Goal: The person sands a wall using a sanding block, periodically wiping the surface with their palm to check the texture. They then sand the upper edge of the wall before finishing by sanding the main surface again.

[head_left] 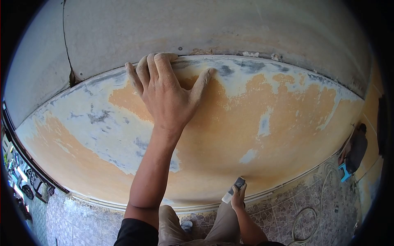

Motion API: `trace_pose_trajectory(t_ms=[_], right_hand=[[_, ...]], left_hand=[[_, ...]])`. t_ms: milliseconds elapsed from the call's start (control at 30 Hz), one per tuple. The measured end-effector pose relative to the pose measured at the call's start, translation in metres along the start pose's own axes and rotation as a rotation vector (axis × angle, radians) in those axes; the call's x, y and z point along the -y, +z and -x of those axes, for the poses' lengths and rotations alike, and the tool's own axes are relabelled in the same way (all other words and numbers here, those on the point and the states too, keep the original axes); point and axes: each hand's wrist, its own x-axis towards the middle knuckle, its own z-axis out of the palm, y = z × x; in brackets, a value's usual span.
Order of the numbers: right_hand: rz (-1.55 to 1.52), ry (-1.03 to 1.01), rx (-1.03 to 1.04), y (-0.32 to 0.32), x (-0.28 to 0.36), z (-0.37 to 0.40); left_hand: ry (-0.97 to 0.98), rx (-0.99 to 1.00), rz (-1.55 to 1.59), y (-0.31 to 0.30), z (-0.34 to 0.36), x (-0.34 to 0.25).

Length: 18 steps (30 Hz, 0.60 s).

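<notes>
A large curved panel [213,135], patchy in orange, white and grey, fills the middle of the view. My left hand [168,86] rests on its upper part, dusty fingers spread and slightly bent, with the fingertips at the seam and the thumb out to the right. Lower down, close to the panel's bottom edge, my right hand [237,197] is closed around a sanding block [239,183] with a dark grey upper end and a pale lower end.
Above the seam runs a grey panel [213,26]. A hose [305,223] loops over the tiled floor [279,223]. At the right, a person [357,149] sits on a blue stool [344,172]. Vehicles [30,180] stand at the far left.
</notes>
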Motion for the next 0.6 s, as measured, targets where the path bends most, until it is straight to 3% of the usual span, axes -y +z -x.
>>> trace_pose_trajectory(t_ms=[333, 600], right_hand=[[0.041, 0.042, -0.008, 0.005, 0.018, 0.004], [0.005, 0.016, 0.021, -0.002, -0.005, -0.001]], left_hand=[[0.018, 0.036, 0.021, -0.005, 0.002, 0.001], [0.046, 0.059, 0.050, -0.002, 0.013, -0.010]])
